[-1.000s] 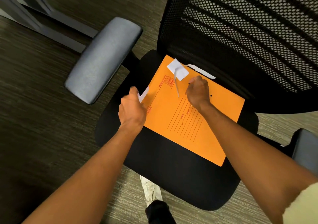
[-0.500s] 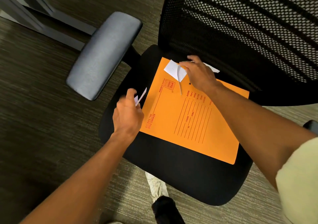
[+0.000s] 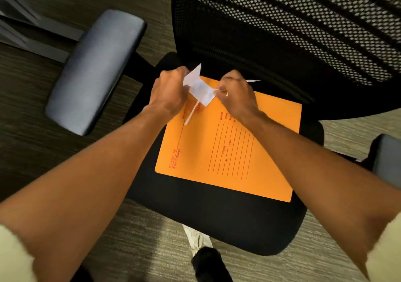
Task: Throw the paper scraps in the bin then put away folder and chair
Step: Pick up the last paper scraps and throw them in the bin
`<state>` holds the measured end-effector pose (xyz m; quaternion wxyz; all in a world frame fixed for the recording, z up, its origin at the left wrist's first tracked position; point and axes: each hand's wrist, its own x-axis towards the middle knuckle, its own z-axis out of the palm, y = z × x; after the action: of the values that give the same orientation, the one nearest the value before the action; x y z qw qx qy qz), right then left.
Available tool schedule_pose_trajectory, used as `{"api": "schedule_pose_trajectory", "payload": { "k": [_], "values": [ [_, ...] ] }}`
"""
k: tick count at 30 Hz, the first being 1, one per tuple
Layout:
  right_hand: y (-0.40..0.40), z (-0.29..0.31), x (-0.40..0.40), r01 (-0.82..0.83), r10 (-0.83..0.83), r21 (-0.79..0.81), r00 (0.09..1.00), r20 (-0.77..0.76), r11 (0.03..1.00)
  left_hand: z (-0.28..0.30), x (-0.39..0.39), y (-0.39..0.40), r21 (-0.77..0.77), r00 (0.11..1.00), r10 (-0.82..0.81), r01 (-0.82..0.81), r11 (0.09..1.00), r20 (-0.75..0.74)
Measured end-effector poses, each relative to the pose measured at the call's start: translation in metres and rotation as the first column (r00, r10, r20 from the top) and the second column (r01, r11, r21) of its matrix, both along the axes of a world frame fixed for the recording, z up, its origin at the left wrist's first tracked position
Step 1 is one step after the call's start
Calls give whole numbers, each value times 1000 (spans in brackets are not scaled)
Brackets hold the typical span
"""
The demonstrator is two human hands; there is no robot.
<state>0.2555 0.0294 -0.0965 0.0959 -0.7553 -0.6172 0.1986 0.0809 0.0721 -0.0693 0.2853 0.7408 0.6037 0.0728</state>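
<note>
Seen from above, a black shoe (image 3: 208, 264) stands on the carpet before the chair seat (image 3: 217, 221), where an orange folder (image 3: 234, 151) lies flat. Over the folder's far corner, the left hand (image 3: 169, 90) and right hand (image 3: 235, 96) pinch white paper scraps (image 3: 198, 86) between them, one strip dangling. The gathering step looks nearly done; next comes carrying them to a bin, which is out of view, past the grey armrest (image 3: 95, 69) and mesh backrest (image 3: 293, 32).

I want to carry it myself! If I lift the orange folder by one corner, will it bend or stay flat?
The folder looks thin and lies flat on the seat, so it would probably droop a bit from one corner. It looks like light card, likely easy to lift. Its smooth face might slide in your fingers.
</note>
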Motion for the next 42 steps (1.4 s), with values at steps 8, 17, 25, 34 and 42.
{"api": "schedule_pose_trajectory", "payload": {
  "k": [8,17,25,34,42],
  "values": [
    [-57,-2,15,-38,26,-47,969,-247,998,-11,31,12,49,987,-140,144,988,-80],
    [-87,-3,39,113,-159,-139,910,-384,984,-12,37,40,-122,996,-86,84,989,-11],
    [-82,9,34,220,-241,-100,857,-456,970,-17,20,45,41,989,109,-114,993,102],
    [-85,27,-14,225,-227,-65,840,-492,972,-3,-43,-25,-196,851,357,-302,933,386],
    [-113,47,-112,51,-204,-246,729,-653,968,10,-137,-139,-309,722,597,-512,801,350]
  ]
}}
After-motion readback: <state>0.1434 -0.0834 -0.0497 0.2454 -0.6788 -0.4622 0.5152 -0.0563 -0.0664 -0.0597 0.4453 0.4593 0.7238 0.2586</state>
